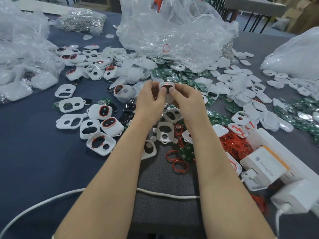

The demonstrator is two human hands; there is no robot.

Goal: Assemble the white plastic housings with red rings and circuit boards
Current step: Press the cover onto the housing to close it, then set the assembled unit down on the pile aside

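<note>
I hold one white plastic housing above the middle of the table, a red ring showing around its dark oval opening. My left hand grips its left side and my right hand its right side, and both thumbs press on its face. Loose red rings lie below my right wrist, with a denser heap of red rings further right. Green circuit boards are scattered behind and to the right. Empty white housings and housings fitted with rings lie at the left.
Big clear plastic bags of parts stand at the back, left and right. A bag of metal pieces sits far left. White chargers and a power strip occupy the near right. A white cable runs across the near table edge.
</note>
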